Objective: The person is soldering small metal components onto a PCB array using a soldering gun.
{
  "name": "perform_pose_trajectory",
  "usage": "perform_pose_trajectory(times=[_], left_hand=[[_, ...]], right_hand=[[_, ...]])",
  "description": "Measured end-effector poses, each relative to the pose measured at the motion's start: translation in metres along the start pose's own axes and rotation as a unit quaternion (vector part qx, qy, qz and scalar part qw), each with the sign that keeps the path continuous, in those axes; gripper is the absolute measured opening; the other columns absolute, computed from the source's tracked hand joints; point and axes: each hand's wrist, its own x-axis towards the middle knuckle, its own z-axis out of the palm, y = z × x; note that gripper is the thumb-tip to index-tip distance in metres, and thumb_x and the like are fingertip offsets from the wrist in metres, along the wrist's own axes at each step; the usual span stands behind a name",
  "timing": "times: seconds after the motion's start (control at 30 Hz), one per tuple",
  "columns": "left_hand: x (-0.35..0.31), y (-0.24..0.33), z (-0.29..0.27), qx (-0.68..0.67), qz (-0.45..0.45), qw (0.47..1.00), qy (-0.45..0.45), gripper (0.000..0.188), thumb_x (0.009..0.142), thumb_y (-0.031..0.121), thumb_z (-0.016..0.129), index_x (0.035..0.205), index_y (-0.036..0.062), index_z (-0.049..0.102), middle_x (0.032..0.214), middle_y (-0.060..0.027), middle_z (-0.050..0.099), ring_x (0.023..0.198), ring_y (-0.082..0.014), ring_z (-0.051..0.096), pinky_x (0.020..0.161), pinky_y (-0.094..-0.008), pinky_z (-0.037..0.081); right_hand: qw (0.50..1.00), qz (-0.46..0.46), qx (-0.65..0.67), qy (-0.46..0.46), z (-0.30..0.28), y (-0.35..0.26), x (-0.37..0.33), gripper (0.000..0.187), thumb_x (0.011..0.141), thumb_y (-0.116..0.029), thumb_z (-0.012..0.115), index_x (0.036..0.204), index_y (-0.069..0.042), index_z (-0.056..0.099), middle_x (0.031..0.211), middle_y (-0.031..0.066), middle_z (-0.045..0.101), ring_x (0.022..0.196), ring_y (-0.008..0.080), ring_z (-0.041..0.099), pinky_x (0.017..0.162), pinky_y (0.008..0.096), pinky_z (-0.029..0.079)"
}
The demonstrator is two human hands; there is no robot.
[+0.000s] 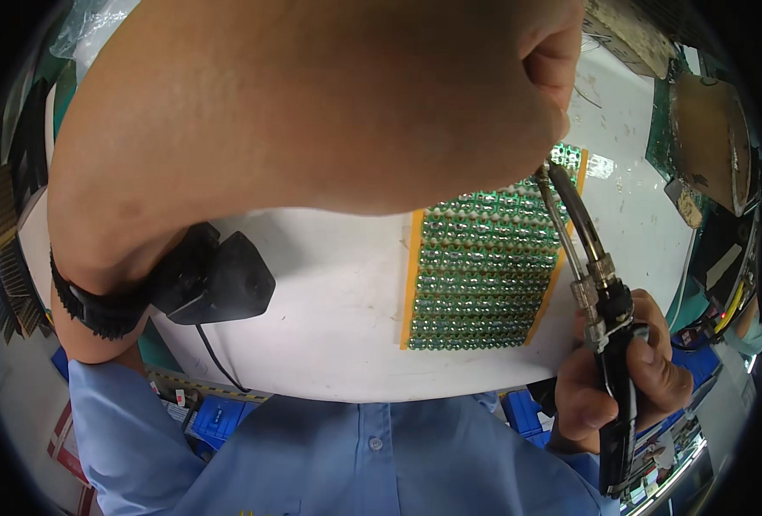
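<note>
My right hand (630, 374) is wrapped round the black handle of a soldering gun (613, 301). Two thin metal tubes run up from its front, and their tips meet near the top right of a green circuit board panel (484, 279). The panel lies flat, with rows of shiny solder points and orange-yellow strips along its sides. Across the upper picture stretches my left forearm, hiding the panel's far left part. My left hand (557, 64) is beyond the tool's tips, its fingers curled together; whatever they hold is hidden.
The panel rests on a white tabletop (338, 335) with a curved-looking near edge. A black box (234, 279) on a strap sits at my left forearm, its cable hanging down. Brown cardboard (708, 138) stands at the right. Blue bins (217, 420) are below the table edge.
</note>
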Motion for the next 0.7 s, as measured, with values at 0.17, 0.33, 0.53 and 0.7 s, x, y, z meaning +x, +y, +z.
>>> perform_pose_trajectory(times=[0.17,0.33,0.53,0.7], left_hand=[[-0.002,-0.001,0.0,0.001,-0.006,1.0,0.0,0.014,0.089,0.008,0.063,0.083,-0.0039,0.065,0.061,0.0004,0.054,0.056,-0.0035,0.044,0.049,-0.0216,0.036],[-0.003,-0.002,0.0,-0.001,-0.008,1.0,-0.002,0.014,0.089,0.008,0.063,0.083,-0.0037,0.065,0.061,0.0008,0.054,0.056,-0.0034,0.044,0.049,-0.0215,0.036],[0.001,-0.002,-0.001,-0.002,-0.007,1.0,0.0,0.014,0.089,0.009,0.063,0.083,-0.0034,0.065,0.062,0.0013,0.054,0.056,-0.0033,0.044,0.049,-0.0214,0.036],[0.001,-0.001,-0.002,-0.002,-0.009,1.0,-0.002,0.014,0.089,0.009,0.063,0.083,-0.0032,0.064,0.062,0.0017,0.053,0.056,-0.0032,0.043,0.05,-0.0213,0.035]], right_hand=[[1.0,-0.01,-0.013,0.008,0.0,0.002,-0.003,0.076,0.063,-0.044,0.087,0.13,-0.035,0.053,0.093,0.0074,0.069,0.074,0.0257,0.067,0.062,0.0367,0.049],[1.0,-0.015,0.004,0.014,0.002,0.004,-0.003,0.079,0.061,-0.046,0.086,0.132,-0.034,0.053,0.092,0.0072,0.069,0.073,0.025,0.067,0.059,0.0365,0.048],[0.999,-0.023,-0.001,0.029,0.007,0.003,-0.001,0.08,0.061,-0.049,0.085,0.132,-0.032,0.054,0.087,0.0071,0.069,0.068,0.0235,0.065,0.057,0.0349,0.047],[0.999,-0.024,0.001,0.035,0.008,0.004,-0.001,0.08,0.061,-0.052,0.084,0.133,-0.033,0.053,0.087,0.0067,0.068,0.067,0.0228,0.064,0.056,0.0339,0.047]])
